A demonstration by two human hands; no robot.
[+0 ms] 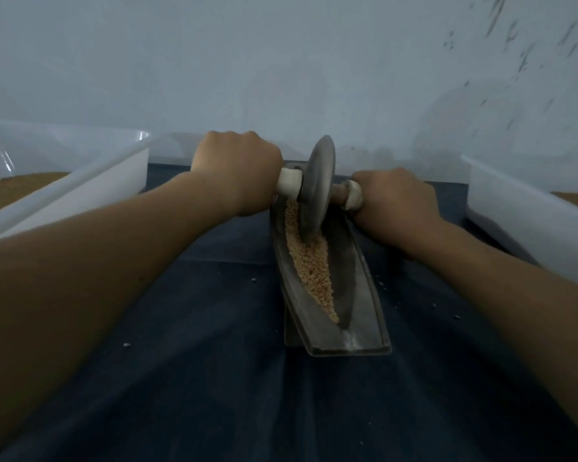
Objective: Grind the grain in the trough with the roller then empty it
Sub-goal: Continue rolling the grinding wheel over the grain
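Observation:
A long dark metal trough (364, 295) lies lengthwise on the dark blue cloth, holding tan grain (312, 265) along its groove. A grey metal disc roller (319, 185) stands upright in the trough's far half, its edge down in the grain. My left hand (236, 170) grips the roller's pale left handle (290, 183). My right hand (396, 203) grips the right handle (352, 195). Both fists hide most of the handles.
A white plastic bin (80, 191) with brown material stands at the left. Another white bin (528, 215) with brown material stands at the right. A pale wall rises right behind the trough. Scattered crumbs (126, 345) lie on the blue cloth (197, 361).

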